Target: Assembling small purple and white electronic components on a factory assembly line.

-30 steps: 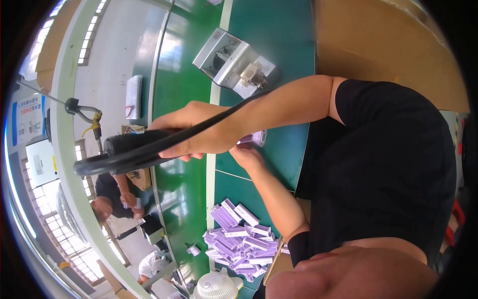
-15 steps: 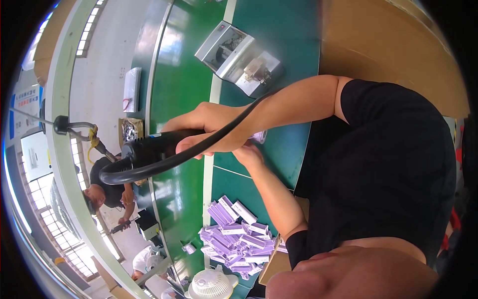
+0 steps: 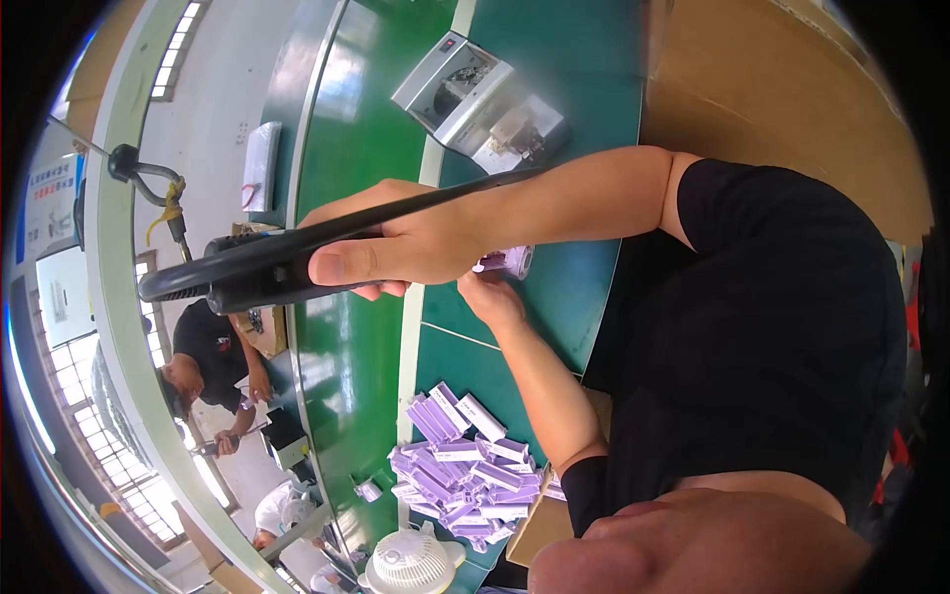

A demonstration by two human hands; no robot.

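My right hand [image 3: 411,238] is wrapped round a black electric screwdriver [image 3: 262,284], thumb lying along its body. A thick black cable [image 3: 381,220] loops from the screwdriver's end back over my right wrist and forearm. Its bit is out of sight behind the hand. My left hand [image 3: 492,300] is just below my right wrist, at a small purple plastic part [image 3: 513,260], which it seems to grip. Most of the left fingers are hidden behind the right hand. A grey screw feeder [image 3: 460,94] with loose screws in its tray stands on the green worktop [image 3: 460,356].
A heap of purple plastic parts [image 3: 465,465] lies on the worktop below my left arm, near a white fan [image 3: 414,559]. A shiny green conveyor [image 3: 346,396] runs alongside. A large cardboard box [image 3: 772,109] is at upper right. Across the conveyor, a co-worker [image 3: 208,361] holds a tool.
My right hand and the screwdriver have shifted left and slightly up, and the cable lies straighter. More of the purple part shows. The co-worker's arms have moved.
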